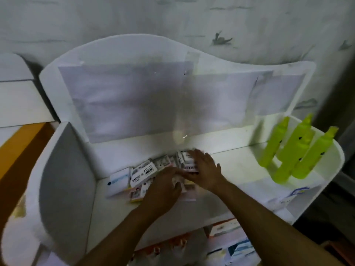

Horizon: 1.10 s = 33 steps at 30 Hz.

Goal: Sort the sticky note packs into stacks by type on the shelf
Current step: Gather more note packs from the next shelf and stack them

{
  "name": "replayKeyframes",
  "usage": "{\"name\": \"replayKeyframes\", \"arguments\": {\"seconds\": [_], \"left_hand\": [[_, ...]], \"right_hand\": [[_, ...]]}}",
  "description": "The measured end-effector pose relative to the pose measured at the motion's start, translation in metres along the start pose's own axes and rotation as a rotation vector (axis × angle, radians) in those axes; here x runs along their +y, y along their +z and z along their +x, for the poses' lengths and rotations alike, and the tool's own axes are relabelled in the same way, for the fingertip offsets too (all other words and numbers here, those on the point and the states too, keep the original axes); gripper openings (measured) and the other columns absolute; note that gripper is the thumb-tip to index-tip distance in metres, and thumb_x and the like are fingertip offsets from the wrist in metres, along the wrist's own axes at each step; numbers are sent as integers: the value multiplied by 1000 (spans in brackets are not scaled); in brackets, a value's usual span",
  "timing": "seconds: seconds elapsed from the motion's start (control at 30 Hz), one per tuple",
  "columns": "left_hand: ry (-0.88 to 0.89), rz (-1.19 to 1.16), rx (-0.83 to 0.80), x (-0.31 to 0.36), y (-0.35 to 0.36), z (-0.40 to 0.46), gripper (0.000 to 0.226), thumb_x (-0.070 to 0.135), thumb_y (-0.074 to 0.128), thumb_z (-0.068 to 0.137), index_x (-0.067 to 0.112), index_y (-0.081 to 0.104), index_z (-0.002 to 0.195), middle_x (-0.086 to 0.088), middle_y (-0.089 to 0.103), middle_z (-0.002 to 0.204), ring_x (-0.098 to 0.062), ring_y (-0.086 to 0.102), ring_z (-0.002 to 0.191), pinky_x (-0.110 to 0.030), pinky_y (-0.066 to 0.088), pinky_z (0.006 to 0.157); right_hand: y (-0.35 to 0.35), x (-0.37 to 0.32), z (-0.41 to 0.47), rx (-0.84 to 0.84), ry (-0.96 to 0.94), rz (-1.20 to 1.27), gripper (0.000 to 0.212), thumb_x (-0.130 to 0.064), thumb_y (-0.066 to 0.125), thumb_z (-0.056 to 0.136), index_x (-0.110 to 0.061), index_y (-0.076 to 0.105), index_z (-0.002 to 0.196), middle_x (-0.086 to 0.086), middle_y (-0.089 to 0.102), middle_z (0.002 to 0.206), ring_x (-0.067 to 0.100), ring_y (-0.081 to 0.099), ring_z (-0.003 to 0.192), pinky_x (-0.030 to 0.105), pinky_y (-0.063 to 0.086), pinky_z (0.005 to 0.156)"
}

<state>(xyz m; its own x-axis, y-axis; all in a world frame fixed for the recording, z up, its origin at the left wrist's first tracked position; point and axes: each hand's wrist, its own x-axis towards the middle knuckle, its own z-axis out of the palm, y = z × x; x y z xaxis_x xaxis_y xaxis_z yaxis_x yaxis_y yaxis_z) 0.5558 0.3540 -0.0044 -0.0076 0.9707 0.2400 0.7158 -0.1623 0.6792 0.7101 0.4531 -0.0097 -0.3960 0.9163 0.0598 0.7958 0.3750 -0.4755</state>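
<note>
Several small sticky note packs (147,170) lie in a loose jumble on the white shelf (236,167), left of its middle. A white pack with a blue stripe (119,179) sits at the heap's left end. My left hand (163,189) rests over the near side of the heap with fingers bent down onto a pack; the blur hides whether it grips. My right hand (205,169) lies flat with straight fingers on packs at the heap's right end.
Several lime-green bottles (295,150) stand at the shelf's right end. A white side panel (65,179) closes the left end, a tall back panel (153,100) with taped paper stands behind. A lower shelf (226,244) holds boxed goods.
</note>
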Motion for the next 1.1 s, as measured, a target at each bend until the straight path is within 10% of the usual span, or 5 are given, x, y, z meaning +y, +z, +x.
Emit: {"name": "replayKeyframes", "arguments": {"seconds": [0.3, 0.8, 1.1], "left_hand": [[107, 472, 43, -1, 24, 47, 57, 30, 62, 76, 18, 53, 131, -6, 52, 136, -26, 49, 125, -40, 42, 105], [124, 573, -119, -3, 42, 86, 76, 47, 59, 77, 24, 33, 144, -2, 35, 152, -22, 39, 136, -38, 37, 109], [175, 588, -123, 6, 37, 101, 57, 39, 65, 81, 24, 48, 133, -4, 56, 137, -25, 50, 127, -39, 42, 106]], "right_hand": [[-11, 76, 7, 161, -65, 73, 67, -47, 61, 69, -32, 48, 133, -3, 57, 133, 25, 57, 115, 39, 51, 92], [-17, 92, 33, 18, -149, 110, 71, -54, 59, 63, -25, 56, 127, 4, 61, 126, 28, 59, 108, 42, 48, 95], [-39, 98, 40, -38, -252, -3, 60, -39, 74, 74, -24, 57, 129, 4, 58, 126, 25, 56, 111, 38, 45, 98]]}}
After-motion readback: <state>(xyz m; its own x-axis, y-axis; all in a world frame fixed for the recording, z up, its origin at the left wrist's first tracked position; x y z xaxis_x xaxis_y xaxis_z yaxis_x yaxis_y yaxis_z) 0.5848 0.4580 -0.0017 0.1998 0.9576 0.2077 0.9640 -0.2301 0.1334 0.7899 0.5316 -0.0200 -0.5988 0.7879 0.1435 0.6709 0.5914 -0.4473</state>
